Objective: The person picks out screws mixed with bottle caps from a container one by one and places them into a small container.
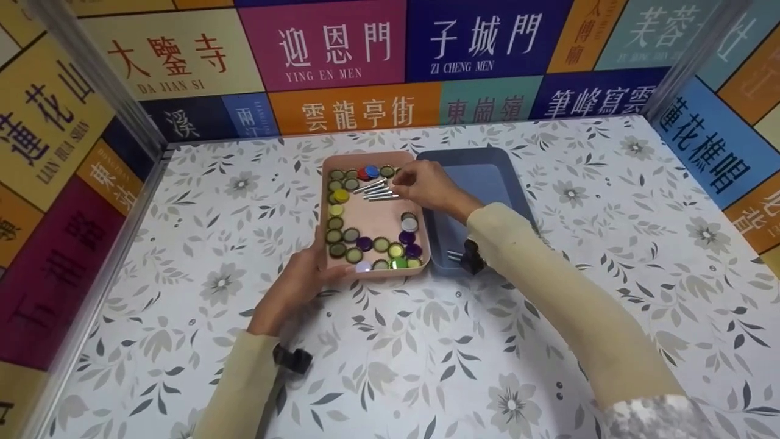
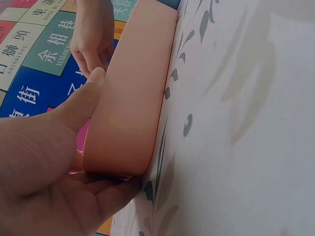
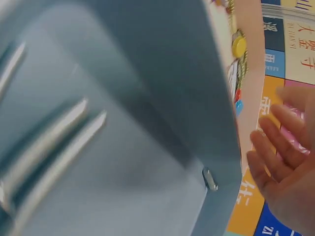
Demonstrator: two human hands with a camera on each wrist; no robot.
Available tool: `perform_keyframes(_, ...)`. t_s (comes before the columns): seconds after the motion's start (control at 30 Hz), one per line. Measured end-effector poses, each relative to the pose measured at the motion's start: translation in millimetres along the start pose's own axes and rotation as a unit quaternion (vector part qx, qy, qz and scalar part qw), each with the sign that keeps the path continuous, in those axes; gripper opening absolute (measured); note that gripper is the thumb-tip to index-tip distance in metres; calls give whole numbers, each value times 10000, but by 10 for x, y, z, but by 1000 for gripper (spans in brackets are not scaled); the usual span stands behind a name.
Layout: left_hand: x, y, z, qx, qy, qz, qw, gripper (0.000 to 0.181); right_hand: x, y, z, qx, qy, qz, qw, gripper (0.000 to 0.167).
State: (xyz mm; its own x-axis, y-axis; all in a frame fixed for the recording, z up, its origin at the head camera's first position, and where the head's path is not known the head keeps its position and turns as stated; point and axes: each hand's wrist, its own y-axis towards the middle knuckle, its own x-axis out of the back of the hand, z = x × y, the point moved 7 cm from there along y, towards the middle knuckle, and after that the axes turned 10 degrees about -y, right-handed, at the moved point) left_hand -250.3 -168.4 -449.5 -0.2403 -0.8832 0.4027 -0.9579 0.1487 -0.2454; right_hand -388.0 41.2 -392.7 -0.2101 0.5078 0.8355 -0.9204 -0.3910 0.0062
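Left hand (image 1: 304, 274) gripped the pink tray (image 1: 378, 216) by its near-left corner. Right hand (image 1: 429, 184), fingers loosely spread, held nothing visible over its far-right side. Nails (image 1: 378, 191) lay inside by those fingertips, near bottle caps (image 1: 340, 196).

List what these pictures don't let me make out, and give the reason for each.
Head view: whether the right hand holds anything; its fingertips are too small.
Head view: the near right corner of the blue tray; the right sleeve covers it.
Left wrist view: the bottle caps; the wall of the pink tray hides them.
Right wrist view: the full length of the metal rods at left; blurred, and cut off by the picture's edges.
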Motion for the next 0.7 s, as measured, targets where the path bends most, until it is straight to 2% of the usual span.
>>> perform_keyframes(0.17,1,-3,10,9,62,2,10000,106,-17,26,11,-266,161,-73,9995,24)
perform_keyframes(0.4,7,-3,-16,-103,135,-29,9999,106,-67,54,56,-331,127,-84,9993,25)
perform_keyframes(0.7,14,5,-5,43,239,-10,9997,107,-128,84,98,-307,146,-185,9993,27)
